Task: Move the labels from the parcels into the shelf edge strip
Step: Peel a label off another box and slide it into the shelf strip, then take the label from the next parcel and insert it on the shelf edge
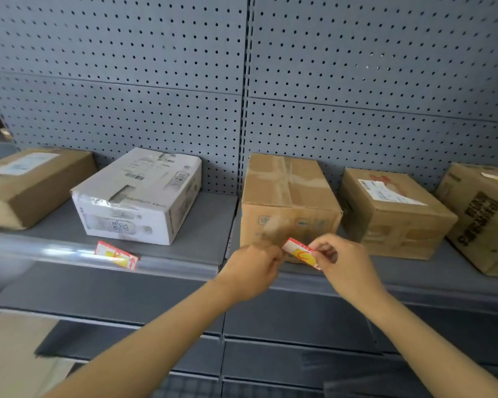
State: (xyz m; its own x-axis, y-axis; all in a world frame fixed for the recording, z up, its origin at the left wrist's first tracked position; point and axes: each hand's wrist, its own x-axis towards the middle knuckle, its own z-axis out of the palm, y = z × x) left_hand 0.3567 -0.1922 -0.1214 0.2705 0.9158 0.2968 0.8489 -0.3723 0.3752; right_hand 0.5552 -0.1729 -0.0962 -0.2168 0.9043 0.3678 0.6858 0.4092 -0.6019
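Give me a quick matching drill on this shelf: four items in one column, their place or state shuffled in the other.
Items:
1. white parcel
2. taped brown box
3. label in the strip
4. label in the hands

Place or state:
A. pinched by both hands in front of a box
B. sits in the clear shelf edge strip
C. left bay, turned at an angle
D. just right of the upright divider

Pairs: 1-C, 2-D, 3-B, 4-A

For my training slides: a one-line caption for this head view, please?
Both hands hold a red-and-yellow label before the middle cardboard parcel, above the shelf edge strip.
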